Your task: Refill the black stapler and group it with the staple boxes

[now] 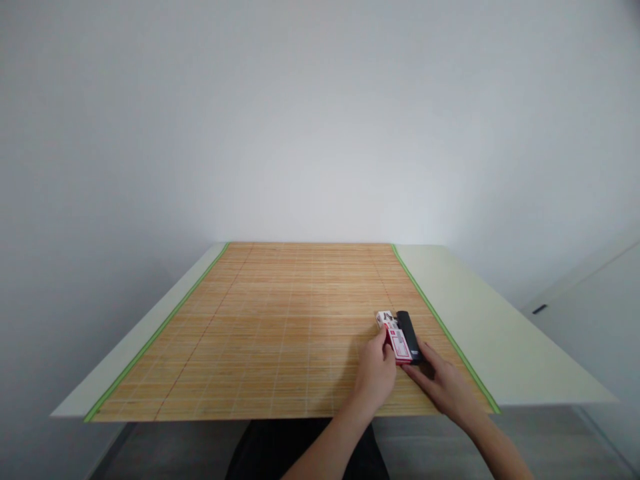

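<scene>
On the bamboo mat point(280, 333), left hand point(376, 375) and right hand point(443, 383) pinch the red-and-white box point(397, 341), fingers curled.

Two hands: left hand point(376, 373) and right hand point(443, 383), both at the near right of the mat. One bamboo mat point(280, 333), edged by two green strips (one along each long side). One pale table point(500, 320) underneath. One red-and-white box point(397, 341), printed, lettering too small to read. One black bar-shaped object point(409, 332), lying just beside the box on its right. One more small white-and-red piece point(384, 319) at the box's far end (separate item or open flap, cannot tell).
</scene>
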Tool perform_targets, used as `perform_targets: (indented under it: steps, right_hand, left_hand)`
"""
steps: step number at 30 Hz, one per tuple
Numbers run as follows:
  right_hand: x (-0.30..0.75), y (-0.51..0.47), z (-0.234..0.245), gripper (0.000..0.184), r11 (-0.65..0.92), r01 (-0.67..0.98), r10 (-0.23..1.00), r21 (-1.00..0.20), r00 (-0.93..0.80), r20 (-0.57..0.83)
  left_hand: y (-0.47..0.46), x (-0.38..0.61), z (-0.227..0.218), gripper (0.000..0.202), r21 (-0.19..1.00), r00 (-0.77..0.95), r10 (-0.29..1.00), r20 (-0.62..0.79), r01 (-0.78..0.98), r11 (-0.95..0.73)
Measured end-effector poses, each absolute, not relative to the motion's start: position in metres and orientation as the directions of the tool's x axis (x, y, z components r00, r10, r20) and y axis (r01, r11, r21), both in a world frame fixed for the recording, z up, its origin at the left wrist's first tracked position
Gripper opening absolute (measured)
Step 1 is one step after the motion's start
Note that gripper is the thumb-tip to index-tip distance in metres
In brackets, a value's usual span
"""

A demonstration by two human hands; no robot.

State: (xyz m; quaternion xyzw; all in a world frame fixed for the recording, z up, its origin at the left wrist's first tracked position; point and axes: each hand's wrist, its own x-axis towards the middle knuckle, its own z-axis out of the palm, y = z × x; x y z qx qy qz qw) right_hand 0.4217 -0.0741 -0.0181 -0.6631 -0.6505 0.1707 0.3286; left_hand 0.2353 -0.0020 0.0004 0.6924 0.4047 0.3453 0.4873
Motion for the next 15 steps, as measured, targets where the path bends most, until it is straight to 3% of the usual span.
perform_targets:
  steps: [4, 7, 10, 15]
  right_hand:
    - [0.421, -0.074, -0.023, 0.057, 0.056, 0.750, 0.972, -0.659, 0.110, 0.207]
    - [0.422, -0.074, -0.026, 0.061, 0.043, 0.753, 0.973, -0.657, 0.118, 0.199]
    - [0.422, -0.074, -0.024, 0.062, 0.041, 0.750, 0.974, -0.660, 0.117, 0.194]
    - [0.421, -0.073, -0.020, 0.058, 0.048, 0.730, 0.979, -0.682, 0.099, 0.175]
  left_hand:
    - [0.004, 0.230, -0.005, 0.060, 0.929, 0.407, 0.904, 0.131, 0.268, -0.256]
    - [0.011, 0.220, -0.006, 0.077, 0.842, 0.403, 0.890, 0.213, 0.387, -0.376]
    - [0.017, 0.210, -0.007, 0.094, 0.767, 0.507, 0.824, 0.253, 0.414, -0.490]
    - [0.022, 0.206, -0.008, 0.090, 0.730, 0.578, 0.765, 0.282, 0.388, -0.562]
